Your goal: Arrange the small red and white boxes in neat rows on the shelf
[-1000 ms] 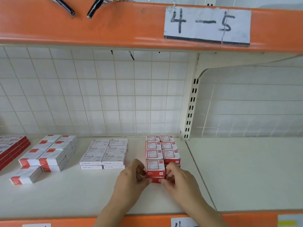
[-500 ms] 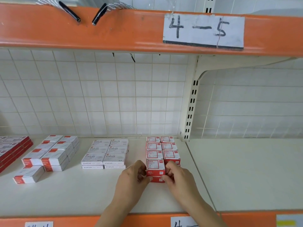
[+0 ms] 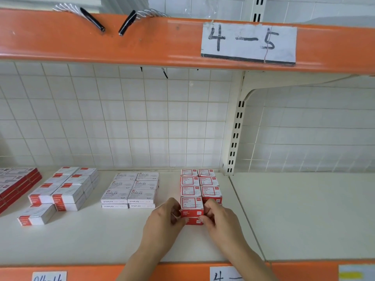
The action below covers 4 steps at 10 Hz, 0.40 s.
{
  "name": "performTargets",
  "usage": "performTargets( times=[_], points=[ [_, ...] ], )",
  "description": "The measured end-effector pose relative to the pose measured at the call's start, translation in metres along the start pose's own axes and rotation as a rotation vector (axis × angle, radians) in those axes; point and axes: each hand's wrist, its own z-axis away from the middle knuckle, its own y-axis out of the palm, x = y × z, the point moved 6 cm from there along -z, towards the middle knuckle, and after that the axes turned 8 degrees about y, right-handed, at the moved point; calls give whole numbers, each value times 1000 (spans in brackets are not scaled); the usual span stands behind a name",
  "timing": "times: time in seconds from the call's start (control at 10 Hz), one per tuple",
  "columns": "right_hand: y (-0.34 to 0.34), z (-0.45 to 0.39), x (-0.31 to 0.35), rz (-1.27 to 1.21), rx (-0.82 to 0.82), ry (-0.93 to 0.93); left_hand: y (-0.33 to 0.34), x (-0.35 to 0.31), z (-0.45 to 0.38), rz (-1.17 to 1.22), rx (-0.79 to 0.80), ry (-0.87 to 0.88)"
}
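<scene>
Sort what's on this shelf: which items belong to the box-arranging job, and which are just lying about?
Job: red and white boxes in two rows; front stacked pair, held between left hand and right hand; shelf.

Lying about: STAPLES boxes; white boxes with red ends; handwritten label.

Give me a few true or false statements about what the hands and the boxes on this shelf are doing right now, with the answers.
1. Both hands grip the same stack of red and white boxes, the left hand on its left side and the right hand on its right. True.
2. The gripped stack sits at the back of the shelf against the wire grid. False: it is the frontmost stack of the left column.
3. The white STAPLES boxes lie left of the red and white boxes. True.
4. The paper label on the orange beam reads 2-3. False: it reads 4-5.
5. The shelf section right of the upright holds more boxes. False: none show there.
</scene>
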Motion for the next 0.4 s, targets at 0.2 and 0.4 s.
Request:
performTargets(
  times=[0.2,0.4],
  points=[
    [-2,3,2,9,-6,9,-1,1,1,20,15,-13],
    [-9,7,-3,36,-21,35,-4,3,1,30,47,-18]
  ],
)
